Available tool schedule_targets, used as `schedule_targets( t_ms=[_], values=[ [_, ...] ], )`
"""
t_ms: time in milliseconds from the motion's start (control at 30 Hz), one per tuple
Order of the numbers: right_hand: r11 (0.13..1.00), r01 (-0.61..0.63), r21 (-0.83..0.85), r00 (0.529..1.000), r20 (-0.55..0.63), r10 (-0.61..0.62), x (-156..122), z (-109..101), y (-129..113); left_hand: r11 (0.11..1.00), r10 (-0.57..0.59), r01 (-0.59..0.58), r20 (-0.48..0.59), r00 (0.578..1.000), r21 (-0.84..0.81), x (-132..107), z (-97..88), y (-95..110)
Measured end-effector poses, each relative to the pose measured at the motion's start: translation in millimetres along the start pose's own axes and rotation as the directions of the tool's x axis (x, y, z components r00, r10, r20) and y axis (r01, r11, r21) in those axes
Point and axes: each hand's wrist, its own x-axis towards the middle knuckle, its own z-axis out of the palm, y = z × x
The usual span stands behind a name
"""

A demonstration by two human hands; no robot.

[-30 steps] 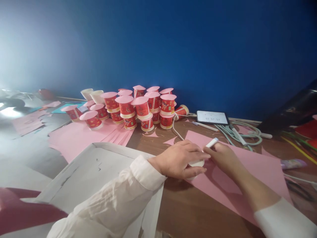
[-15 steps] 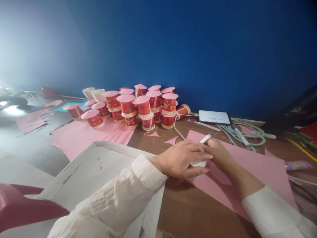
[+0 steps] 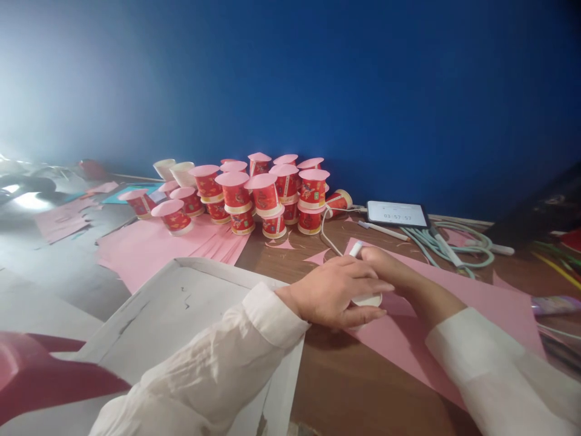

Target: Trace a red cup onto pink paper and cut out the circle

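My left hand [image 3: 340, 292] curls over a white paper cup [image 3: 371, 300], fingers on its far side and thumb on the near side. The cup rests on a pink paper sheet [image 3: 476, 309], near its left edge; most of it is hidden by my hand. My right hand [image 3: 384, 266] is closed around a white pen [image 3: 356, 249] beyond the cup, close behind my left fingers. Only the pen's upper end shows, and its tip is hidden.
Red paper cups [image 3: 265, 197] with pink paper discs stand stacked at the back. A phone [image 3: 397, 214] showing a timer, a coiled cable [image 3: 481, 251] and another pen [image 3: 385, 231] lie behind the sheet. Left are a white tray [image 3: 181, 315] and a pink paper stack [image 3: 136, 248].
My right hand has moved left along the far side of the cup, carrying the pen with it. My left hand stays on the cup. The view has shifted slightly.
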Motion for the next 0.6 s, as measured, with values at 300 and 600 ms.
schedule_targets(
  t_ms=[300,600],
  values=[
    [0.992,0.120,0.048,0.933,0.337,-0.129,18,-7,-22,0.999,-0.004,0.003,0.025,1.000,0.041,0,0.6,-1],
    [0.987,0.161,0.028,0.864,0.480,-0.154,38,0,-20,1.000,-0.009,0.009,0.014,1.000,0.005,0,2.7,-2]
  ],
)
